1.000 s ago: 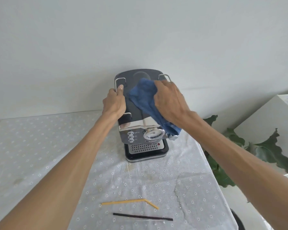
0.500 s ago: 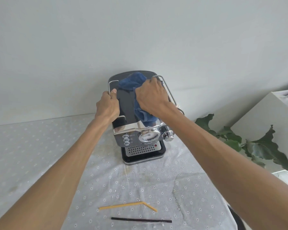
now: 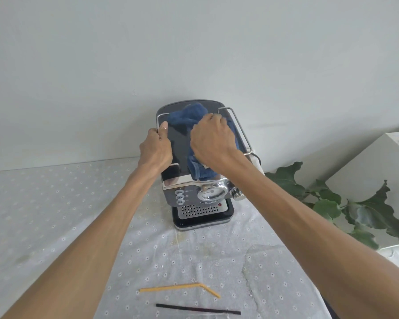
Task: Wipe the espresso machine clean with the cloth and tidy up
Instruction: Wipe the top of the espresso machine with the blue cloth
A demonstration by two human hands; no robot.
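Head view. The machine [image 3: 199, 180] is seen standing on the bench [image 3: 55, 215], at its far edge near the wall. The left hand [image 3: 156, 149] is placed on the machine's left side; its fingers are curled over the left rail [image 3: 158, 118], with the thumb laid along the top edge, so the body is steadied. The cloth [image 3: 189, 117] lies bunched on the dark top plate. It is pressed down by the right hand [image 3: 211, 139]; the fingers are bent over the cloth, though whether it is gripped or merely pressed cannot be told. One end of the cloth hangs toward the chrome front edge.

The step in hand is judged to be the wiping of the top plate. The front panel, gauge [image 3: 210, 193] and drip tray [image 3: 202, 221] are judged not yet covered. The next move calls for the cloth to be drawn forward over the plate, with the left hold kept firm.

Two straws, one yellow [image 3: 180, 288] and one black [image 3: 198, 309], lie on the near bench, awaiting tidying.
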